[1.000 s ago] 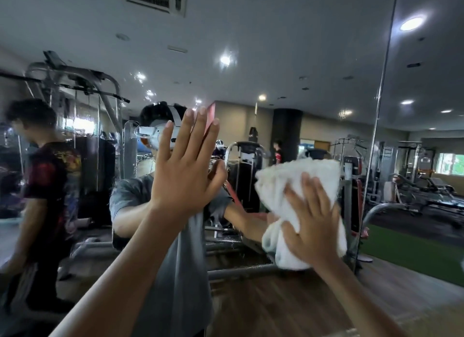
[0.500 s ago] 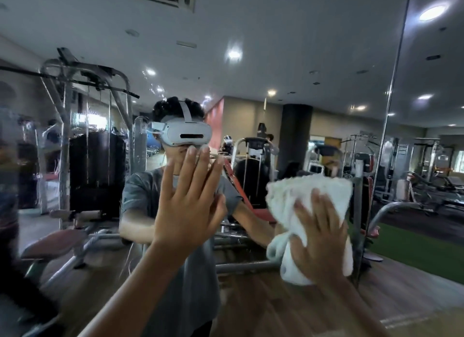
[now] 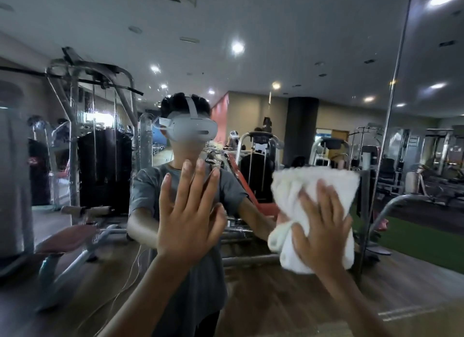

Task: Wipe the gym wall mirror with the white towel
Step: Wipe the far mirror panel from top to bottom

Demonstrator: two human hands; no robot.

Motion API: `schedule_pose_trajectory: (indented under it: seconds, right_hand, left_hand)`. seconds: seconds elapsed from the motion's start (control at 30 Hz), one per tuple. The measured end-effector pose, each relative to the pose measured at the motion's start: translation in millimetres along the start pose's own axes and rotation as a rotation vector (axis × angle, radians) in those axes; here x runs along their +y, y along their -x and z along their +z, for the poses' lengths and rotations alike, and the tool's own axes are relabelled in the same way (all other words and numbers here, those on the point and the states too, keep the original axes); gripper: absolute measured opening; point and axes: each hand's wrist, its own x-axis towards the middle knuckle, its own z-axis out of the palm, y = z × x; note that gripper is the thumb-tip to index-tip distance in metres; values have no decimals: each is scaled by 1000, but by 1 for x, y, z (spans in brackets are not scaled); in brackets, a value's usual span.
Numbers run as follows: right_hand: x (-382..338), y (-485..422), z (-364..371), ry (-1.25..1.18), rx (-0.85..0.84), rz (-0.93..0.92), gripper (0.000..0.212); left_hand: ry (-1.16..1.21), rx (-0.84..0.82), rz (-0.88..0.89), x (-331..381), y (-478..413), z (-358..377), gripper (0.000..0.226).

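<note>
Across the mirror [image 3: 276,35], the white towel [image 3: 301,186] has been carried slightly nearer the seam [image 3: 391,105], so wiping is judged under way. It is pressed to the glass by the right hand [image 3: 324,231], fingers spread. The left hand [image 3: 188,221], flat and open, now sits below the reflected headset [image 3: 190,132].

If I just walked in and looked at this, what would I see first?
Two hands up close: the left hand, fingers spread, held flat in the middle, and the right hand pressing a bunched white towel on the mirror at right. Behind the left hand, the mirror shows a person in a white headset, with gym machines around.
</note>
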Motion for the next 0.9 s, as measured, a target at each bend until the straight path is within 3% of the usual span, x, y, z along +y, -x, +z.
schedule_pose_trajectory:
  seconds: [0.07,0.13,0.2,0.33,0.4,0.53,0.6,0.67,0.8,0.83,0.9]
  right_hand:
    - [-17,-36,-4,-89,61,217,66]
    - [-42,-63,-4,-146,102,276,64]
    - [-65,-64,-2,-96,100,158,65]
    - [-53,1,7,53,9,-261,77]
    - [-25,20,6,75,-53,-288,78]
    - [-22,-29,-2,-85,72,239,66]
    - [-42,-59,-1,-148,128,377,65]
    - [-57,-57,2,-107,127,312,66]
    - [-39,28,11,34,-7,-161,72]
    - [-25,46,11,44,-42,-202,72]
    - [-8,56,7,9,-66,-62,67]
  left_hand:
    - [-7,-3,-6,0,0,1,66]
    - [4,5,-8,1,0,1,66]
    - [21,8,-6,0,2,0,65]
    - [38,-12,12,-5,2,-1,65]
    - [47,-19,9,-4,4,-1,66]
    - [46,-6,2,-3,2,-1,66]
    - [42,-6,14,-4,3,-1,67]
    - [43,-7,23,-4,2,-2,67]
    - [72,-10,3,-3,8,-3,65]
    - [81,-19,-1,-2,16,-4,66]
    - [99,-42,10,0,34,-4,67]
